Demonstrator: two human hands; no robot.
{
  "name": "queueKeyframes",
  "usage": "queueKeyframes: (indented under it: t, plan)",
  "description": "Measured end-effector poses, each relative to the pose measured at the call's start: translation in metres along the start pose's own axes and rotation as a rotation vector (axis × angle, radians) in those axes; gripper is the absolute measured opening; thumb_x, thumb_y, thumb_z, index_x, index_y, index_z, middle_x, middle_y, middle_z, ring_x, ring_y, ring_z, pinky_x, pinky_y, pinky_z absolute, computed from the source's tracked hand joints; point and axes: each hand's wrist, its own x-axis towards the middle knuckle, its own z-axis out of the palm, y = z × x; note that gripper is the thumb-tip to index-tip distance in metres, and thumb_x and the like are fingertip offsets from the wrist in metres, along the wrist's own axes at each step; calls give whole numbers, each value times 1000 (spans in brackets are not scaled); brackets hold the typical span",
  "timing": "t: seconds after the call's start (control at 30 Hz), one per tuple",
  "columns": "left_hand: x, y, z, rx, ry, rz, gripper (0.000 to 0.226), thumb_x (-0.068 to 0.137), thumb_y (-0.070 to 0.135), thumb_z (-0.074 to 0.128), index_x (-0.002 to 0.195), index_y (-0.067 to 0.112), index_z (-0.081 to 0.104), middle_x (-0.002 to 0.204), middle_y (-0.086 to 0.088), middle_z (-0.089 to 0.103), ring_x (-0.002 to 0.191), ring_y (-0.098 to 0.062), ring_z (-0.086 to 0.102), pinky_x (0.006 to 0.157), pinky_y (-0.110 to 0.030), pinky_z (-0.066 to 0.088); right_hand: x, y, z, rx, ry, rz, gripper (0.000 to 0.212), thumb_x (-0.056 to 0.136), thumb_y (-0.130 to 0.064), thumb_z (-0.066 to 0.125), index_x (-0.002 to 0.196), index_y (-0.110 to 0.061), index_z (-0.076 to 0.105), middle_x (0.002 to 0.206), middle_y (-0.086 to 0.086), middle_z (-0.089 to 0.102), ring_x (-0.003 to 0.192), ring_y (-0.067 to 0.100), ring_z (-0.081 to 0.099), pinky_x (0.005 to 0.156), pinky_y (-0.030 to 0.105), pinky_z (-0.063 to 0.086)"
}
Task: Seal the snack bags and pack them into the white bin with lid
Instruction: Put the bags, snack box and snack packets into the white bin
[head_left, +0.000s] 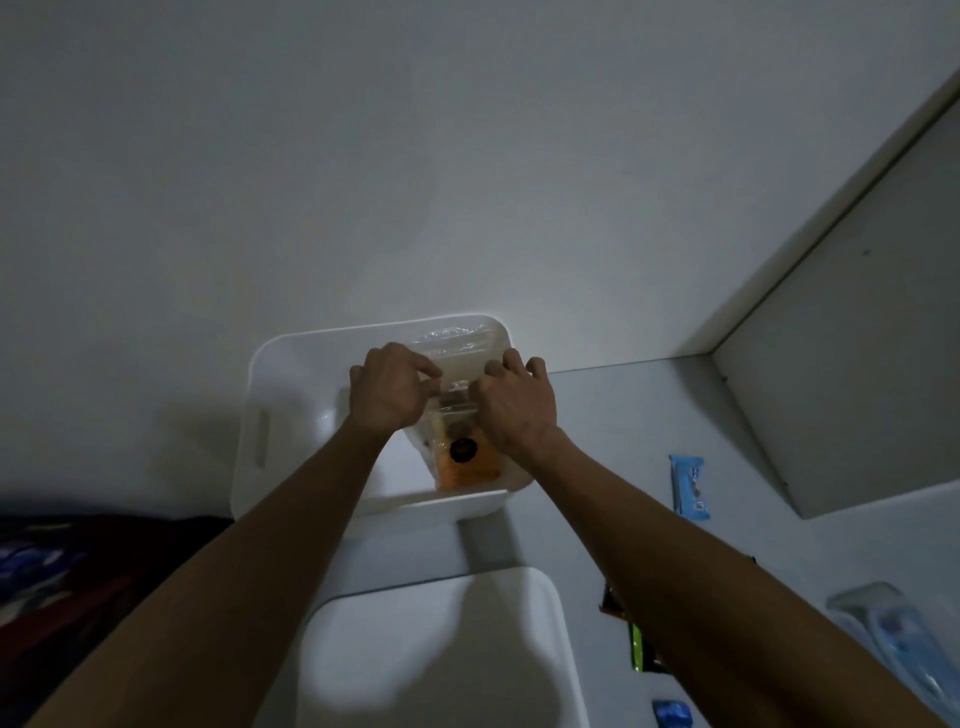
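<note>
- Left hand (387, 387) and right hand (514, 400) both pinch the clear snack bag (457, 441) top, fingers curled.
- Bag sits inside the white bin (270, 395); lid (436, 649) lies nearby.

White bin (270, 395), clear bag (457, 415) with orange snack, white lid (441, 649), light-blue wrapper (688, 486), green packet (641, 649)

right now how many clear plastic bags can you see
3: one with orange snacks pinched by the left hand and right hand over the white bin; one inside the bin; one on the table, far right. More may be hidden.
</note>
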Motion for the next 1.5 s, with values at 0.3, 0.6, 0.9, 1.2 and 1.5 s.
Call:
queueKeyframes:
  t: [0.3, 0.6, 0.9, 1.2, 1.5]
  plan:
    - [-52, 6, -49, -54, 100, 14, 30, 81, 47, 74, 104, 27, 75, 111, -3, 69, 107, -26, 60, 95, -48, 44, -38, -12, -47, 65, 122, 74, 30, 88, -32, 65, 117, -23, 67, 114, 3, 62, 113, 24, 46, 92, 42, 38]
    - [-121, 48, -75, -220, 135, 115, 42, 77, 47, 78, 110, 22, 74, 109, -7, 71, 99, -23, 65, 92, -41, 51, -118, 3, -104, 477, 189, 264, 48, 85, -41, 72, 129, -25, 61, 122, 3, 61, 119, 22, 48, 94, 43, 49]
    - [-200, 150, -37, -408, 78, 176, 42, 77, 40, 80, 113, 18, 73, 101, -5, 70, 90, -17, 63, 84, -25, 44, -254, 95, -133, 824, 306, 425, 46, 83, -34, 77, 125, -18, 66, 115, 3, 67, 103, 13, 61, 91, 33, 52]
    - [-305, 302, 84, -555, -15, 214, 41, 80, 39, 78, 116, 20, 70, 102, -1, 67, 95, -15, 63, 83, -26, 47, -442, 259, -118, 901, 407, 634, 36, 83, -29, 77, 117, -21, 70, 102, -1, 69, 94, 12, 65, 86, 28, 53]
    - [-393, 376, 233, -545, -81, 121, 48, 81, 31, 78, 124, 14, 64, 122, -8, 63, 110, -19, 59, 93, -28, 46, -544, 367, -49, 942, 351, 807, 39, 87, -32, 73, 122, -19, 66, 103, 0, 66, 95, 16, 65, 88, 31, 55]
